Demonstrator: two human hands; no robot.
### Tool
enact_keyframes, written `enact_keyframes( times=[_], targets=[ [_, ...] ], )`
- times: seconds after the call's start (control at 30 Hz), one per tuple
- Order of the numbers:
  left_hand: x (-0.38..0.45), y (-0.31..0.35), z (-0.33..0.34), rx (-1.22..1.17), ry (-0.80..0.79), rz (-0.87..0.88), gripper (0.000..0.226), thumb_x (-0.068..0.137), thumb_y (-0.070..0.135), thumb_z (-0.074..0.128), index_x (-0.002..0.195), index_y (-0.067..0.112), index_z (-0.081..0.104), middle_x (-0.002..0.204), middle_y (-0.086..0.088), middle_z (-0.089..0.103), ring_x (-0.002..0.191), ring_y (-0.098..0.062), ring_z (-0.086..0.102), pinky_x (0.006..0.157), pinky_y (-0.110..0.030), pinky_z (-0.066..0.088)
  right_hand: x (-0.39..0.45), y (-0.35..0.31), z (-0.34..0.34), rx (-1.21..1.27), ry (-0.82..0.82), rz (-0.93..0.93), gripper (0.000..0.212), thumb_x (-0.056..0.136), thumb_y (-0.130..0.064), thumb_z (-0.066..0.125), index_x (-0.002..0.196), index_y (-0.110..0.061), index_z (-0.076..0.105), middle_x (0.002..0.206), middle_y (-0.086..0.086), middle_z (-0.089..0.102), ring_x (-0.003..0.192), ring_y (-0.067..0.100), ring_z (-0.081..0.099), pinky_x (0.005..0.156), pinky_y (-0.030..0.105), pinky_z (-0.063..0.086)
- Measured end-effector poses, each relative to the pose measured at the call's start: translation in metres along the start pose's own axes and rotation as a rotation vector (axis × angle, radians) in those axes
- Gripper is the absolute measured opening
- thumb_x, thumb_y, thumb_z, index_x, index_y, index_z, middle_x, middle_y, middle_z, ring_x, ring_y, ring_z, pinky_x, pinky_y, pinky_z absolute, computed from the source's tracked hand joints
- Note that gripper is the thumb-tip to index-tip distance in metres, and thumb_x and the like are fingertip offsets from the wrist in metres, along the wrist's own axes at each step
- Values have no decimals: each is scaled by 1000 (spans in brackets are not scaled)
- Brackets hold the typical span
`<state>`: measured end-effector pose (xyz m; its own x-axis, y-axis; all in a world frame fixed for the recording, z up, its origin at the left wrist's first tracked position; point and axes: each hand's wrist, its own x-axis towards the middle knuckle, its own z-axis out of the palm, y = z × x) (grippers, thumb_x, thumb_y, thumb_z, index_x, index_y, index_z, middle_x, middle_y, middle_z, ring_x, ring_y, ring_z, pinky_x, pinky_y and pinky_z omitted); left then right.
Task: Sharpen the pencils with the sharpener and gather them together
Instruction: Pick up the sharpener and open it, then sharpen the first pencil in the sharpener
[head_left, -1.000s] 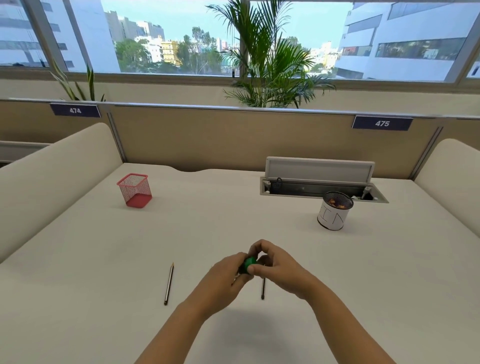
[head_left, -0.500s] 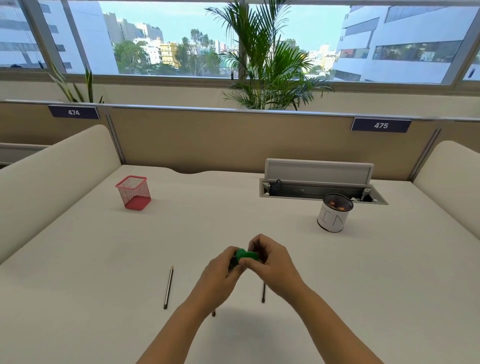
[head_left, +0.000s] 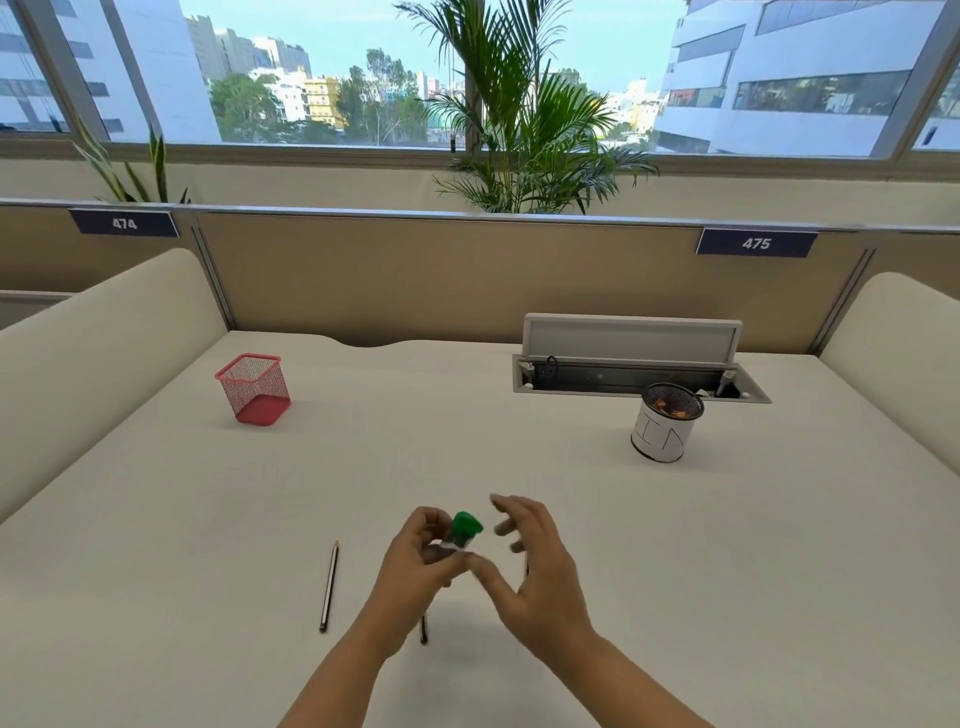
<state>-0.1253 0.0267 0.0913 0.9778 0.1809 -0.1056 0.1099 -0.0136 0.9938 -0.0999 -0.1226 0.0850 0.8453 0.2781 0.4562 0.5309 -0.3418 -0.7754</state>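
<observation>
since the earlier frames our right hand has let go of the green sharpener and drawn back, fingers now spread and loose, holding nothing. our left hand grips the sharpener at lower centre of the frame, and a pencil in hand pokes out below that hand, so we judge it is seated in the sharpener.

on the surface a pencil lies loose to the left of the hands. another dark sliver shows just behind the right hand; we cannot tell for sure that it is a pencil.

the red mesh holder at left centre looks empty, so nothing seems gathered yet. shavings appear to sit in the white cup at right. we judge the sharpening is partway through and the gathering is still to do.
</observation>
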Motion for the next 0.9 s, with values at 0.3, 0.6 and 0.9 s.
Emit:
enact_keyframes(
  times=[0.3, 0.6, 0.9],
  targets=[
    [8, -8, -18, -293, -12, -134, 41, 47, 6, 78, 86, 8, 67, 76, -2, 68, 55, -13, 50, 56, -24, 43, 22, 58, -7, -485, -300, 759, 46, 84, -52, 54, 109, -13, 51, 105, 1, 57, 88, 17, 55, 67, 26, 40],
    [11, -4, -19, -356, -67, -184, 52, 42, 10, 82, 91, 4, 67, 71, -2, 66, 59, -13, 55, 55, -23, 46, 32, 56, -7, -817, -413, 709, 13, 91, -16, 44, 94, -18, 57, 108, 0, 65, 90, 20, 61, 66, 23, 36],
    [14, 6, -12, -365, -43, -160, 35, 54, -3, 76, 86, 4, 65, 73, -9, 67, 64, -18, 54, 51, -22, 46, 54, 21, -32, -111, -209, 470, 6, 95, -18, 46, 94, -15, 51, 76, -7, 54, 67, 13, 49, 64, 28, 40]
  ],
)
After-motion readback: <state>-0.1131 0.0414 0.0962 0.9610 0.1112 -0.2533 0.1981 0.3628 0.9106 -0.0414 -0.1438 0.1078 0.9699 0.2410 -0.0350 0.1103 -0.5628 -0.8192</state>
